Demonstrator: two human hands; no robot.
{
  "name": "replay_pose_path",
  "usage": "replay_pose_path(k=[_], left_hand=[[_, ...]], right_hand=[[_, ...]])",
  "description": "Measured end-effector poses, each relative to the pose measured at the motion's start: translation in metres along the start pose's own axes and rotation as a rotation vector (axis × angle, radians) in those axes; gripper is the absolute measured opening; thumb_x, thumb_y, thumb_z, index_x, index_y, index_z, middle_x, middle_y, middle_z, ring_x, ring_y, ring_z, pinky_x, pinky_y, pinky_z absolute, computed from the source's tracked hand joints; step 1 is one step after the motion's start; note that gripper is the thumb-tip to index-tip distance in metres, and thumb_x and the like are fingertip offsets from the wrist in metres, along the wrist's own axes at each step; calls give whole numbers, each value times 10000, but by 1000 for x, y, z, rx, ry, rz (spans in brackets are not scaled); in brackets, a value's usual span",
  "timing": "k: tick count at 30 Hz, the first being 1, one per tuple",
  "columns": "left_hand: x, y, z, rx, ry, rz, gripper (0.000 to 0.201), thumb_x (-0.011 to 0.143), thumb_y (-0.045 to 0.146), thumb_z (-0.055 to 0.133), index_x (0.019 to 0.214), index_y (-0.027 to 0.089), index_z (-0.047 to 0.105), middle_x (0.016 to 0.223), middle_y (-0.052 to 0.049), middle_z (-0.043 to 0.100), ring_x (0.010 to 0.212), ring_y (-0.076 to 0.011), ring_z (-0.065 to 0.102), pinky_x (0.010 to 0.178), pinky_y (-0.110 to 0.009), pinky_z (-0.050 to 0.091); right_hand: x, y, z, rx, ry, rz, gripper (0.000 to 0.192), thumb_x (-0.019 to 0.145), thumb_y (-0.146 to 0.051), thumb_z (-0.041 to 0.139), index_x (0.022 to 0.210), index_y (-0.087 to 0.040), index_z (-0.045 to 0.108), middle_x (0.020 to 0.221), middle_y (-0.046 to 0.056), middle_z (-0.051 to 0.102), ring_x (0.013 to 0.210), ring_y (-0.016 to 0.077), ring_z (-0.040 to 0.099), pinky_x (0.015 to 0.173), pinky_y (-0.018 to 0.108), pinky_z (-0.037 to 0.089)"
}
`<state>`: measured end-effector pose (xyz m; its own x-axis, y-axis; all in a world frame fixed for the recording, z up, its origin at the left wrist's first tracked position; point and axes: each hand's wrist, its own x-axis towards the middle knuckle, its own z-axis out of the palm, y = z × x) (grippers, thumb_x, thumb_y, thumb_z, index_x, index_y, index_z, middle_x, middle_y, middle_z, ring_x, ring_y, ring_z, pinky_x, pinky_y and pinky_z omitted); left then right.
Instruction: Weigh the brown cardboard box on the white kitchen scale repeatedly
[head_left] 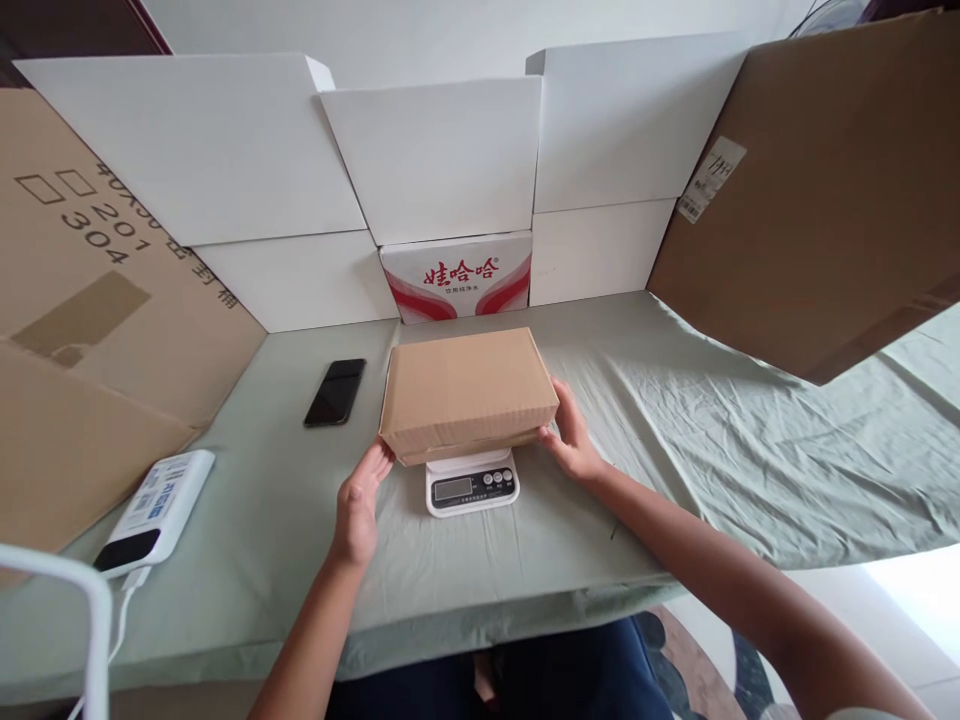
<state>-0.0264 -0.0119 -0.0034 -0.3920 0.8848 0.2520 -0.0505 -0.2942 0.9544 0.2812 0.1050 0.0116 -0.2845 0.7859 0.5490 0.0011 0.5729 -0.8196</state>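
So far left there's a big brown cardboard sheet [90, 330] leaning up, with a white power bank [154, 510] lying just in front of it on the counter [712, 450], cable hanging off the near end. A white bar [82, 600] of something cuts across the bottom left corner, can't tell what it is. A bit further in, a black phone [335, 391] lies flat on the green sheet covering the counter, well apart from everything else.

Left hand [358, 500] is open, fingers straight and together, fingertips touching the lower left corner of the box [466, 388]. It's not wrapped around anything, just pressed against the side.

The box is plain brown cardboard, closed, sitting right in the middle of the counter on top of a small white scale [472, 480]. The box covers most of the scale, only the front strip with the display and buttons sticks out toward the camera. Can't read the display from here.

Right hand [571, 435] is the same deal on the other side, open and flat with fingers against the right end of the box, thumb down near its bottom edge. So the box is lightly held between both palms.

Behind it all there's a wall of white cartons [435, 160], with a red-and-white carton [457, 275] tucked in the middle low down. Far right, another big brown cardboard panel [832, 190] tilts over the counter.
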Motion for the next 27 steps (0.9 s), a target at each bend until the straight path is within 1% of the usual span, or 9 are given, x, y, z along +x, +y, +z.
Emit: replay_pose_path(k=[3,11,18,24,27], left_hand=[[-1,0,-1,2,14,-3,883,733,855,530,1300,200,701,1418,-193,617,1388,-402,509,1177,-587,355],[-3,-2,-2,12,62,19,885,732,862,524,1287,198,710,1417,-188,621,1364,-401,534,1180,-577,350],[-5,-5,-3,30,74,52,934,734,853,538,1321,141,677,1399,-228,621,1350,-417,542,1136,-600,393],[-9,-11,-8,71,27,105,859,797,807,528,1347,162,665,1385,-198,641,1332,-383,570,1127,-544,431],[-9,-13,-9,71,29,112,855,802,808,520,1342,162,669,1383,-194,643,1328,-380,574,1119,-538,445]], right_hand=[[0,-1,0,0,-9,5,691,881,-620,618,1491,-364,419,1462,94,475,1371,347,459,1148,541,433],[0,-2,-1,-42,-51,-20,691,904,-606,590,1512,-349,383,1441,104,475,1327,340,478,1103,518,472],[0,0,-2,-106,-73,-58,721,909,-636,556,1517,-314,340,1446,117,456,1338,339,456,1101,544,459],[1,1,-2,-102,-60,-59,709,915,-628,550,1517,-323,331,1447,114,449,1339,338,461,1108,541,454],[1,1,-2,-88,-61,-60,703,917,-617,557,1518,-331,329,1451,109,447,1350,337,455,1114,537,450]])
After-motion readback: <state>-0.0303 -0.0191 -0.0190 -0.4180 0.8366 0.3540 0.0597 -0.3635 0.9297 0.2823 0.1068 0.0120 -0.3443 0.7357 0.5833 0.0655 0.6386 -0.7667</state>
